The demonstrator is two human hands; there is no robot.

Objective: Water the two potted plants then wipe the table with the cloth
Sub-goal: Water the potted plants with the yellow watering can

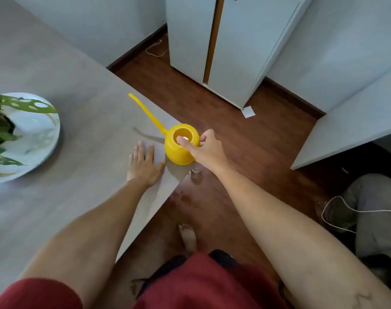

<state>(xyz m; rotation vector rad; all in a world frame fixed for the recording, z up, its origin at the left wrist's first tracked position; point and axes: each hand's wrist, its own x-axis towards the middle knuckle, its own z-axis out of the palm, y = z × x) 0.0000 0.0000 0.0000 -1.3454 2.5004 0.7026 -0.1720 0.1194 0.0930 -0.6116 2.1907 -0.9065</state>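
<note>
Red shorts fill the bottom edge, both bare forearms running up from them. Grey surface takes the left half, its corner jutting over the dark wood floor. White bowl-shaped planter with a holed-leaf plant sits at the far left edge — only one pot in view, second plant and cloth not seen. Yellow watering can stands upright right at the surface corner, long spout aimed up-left, well apart from the planter. A wet streak lies on the surface just beside the spout base.

Left hand is flat, fingers spread, palm down on the surface, thumb touching or nearly touching the can. Right hand wraps the handle side, thumb over the open rim — looks like a closed grip on the handle, though the handle itself is hidden.

Judged step: picking up the can to water. Advice:
- lift straight up and keep it level; water glints inside
- move inward first, the can is at the edge
- carry the spout low over the planter, tip slowly onto the soil, not the leaves
</note>
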